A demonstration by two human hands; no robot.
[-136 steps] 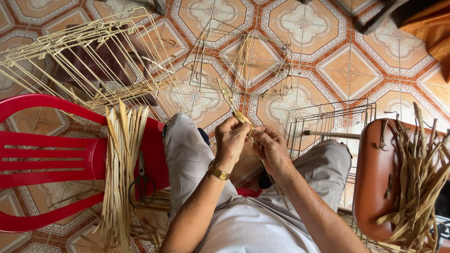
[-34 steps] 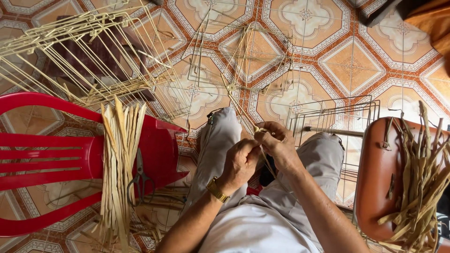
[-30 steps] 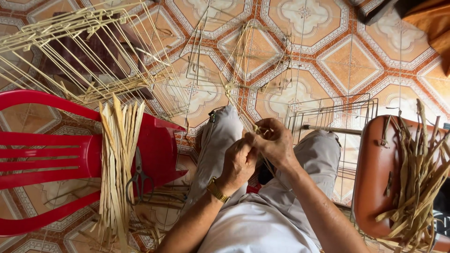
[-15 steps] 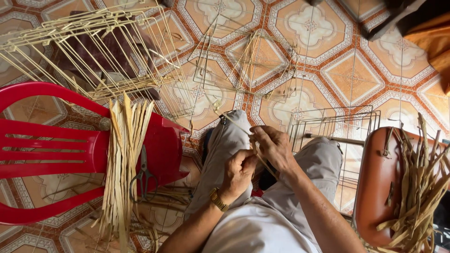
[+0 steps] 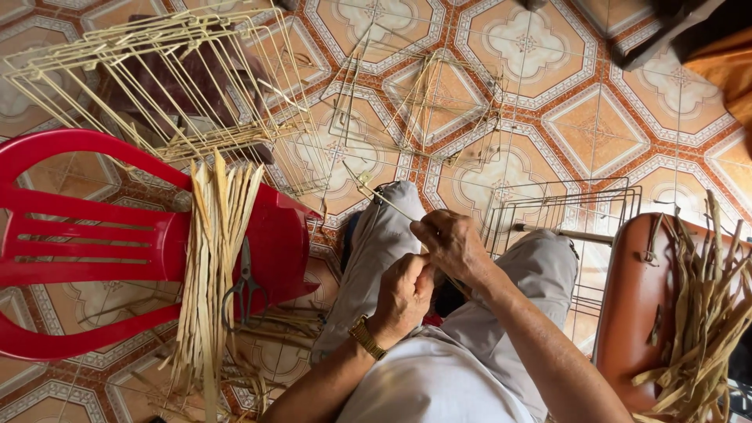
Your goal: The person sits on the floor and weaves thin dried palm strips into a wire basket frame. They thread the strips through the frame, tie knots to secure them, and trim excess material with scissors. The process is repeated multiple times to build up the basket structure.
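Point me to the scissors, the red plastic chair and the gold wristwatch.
Dark metal scissors (image 5: 241, 288): head view, on the handle loops.
Red plastic chair (image 5: 86, 252): head view, on a backrest slat.
Gold wristwatch (image 5: 363, 337): head view, on the band.

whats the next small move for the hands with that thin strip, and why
Probably pull the thin strip snug. The right hand pinches it where it rises toward the wire frame, and the left hand grips just below, over the lap. The strip looks taut, but the frame end is too fine to see.
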